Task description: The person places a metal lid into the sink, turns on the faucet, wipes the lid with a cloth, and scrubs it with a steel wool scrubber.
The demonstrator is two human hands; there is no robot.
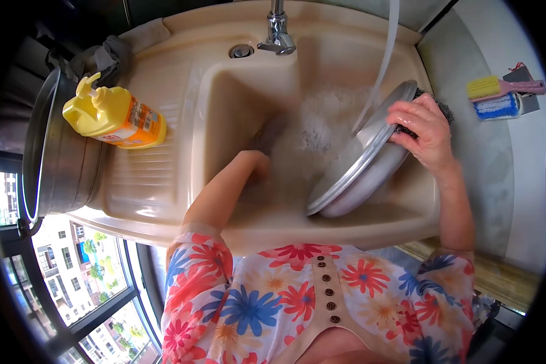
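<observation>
My right hand (424, 133) is closed at the upper rim of a round metal basin (370, 164), which stands tilted on edge in the sink (203, 139). A dark steel wool scourer (445, 110) shows under and behind its fingers. My left hand (258, 164) reaches down into the cloudy, foamy water (321, 121), so its fingers are hidden. Near it is a dark, blurred shape (272, 130) that I cannot make out. A white hose (387, 60) hangs from above into the sink beside the basin.
A faucet (277, 37) stands at the sink's back edge. On the ribbed drainboard (142, 188) to the left is a yellow pump bottle (118, 118), with a large metal pot (67, 145) beyond it. Brushes (497, 97) lie on the right ledge.
</observation>
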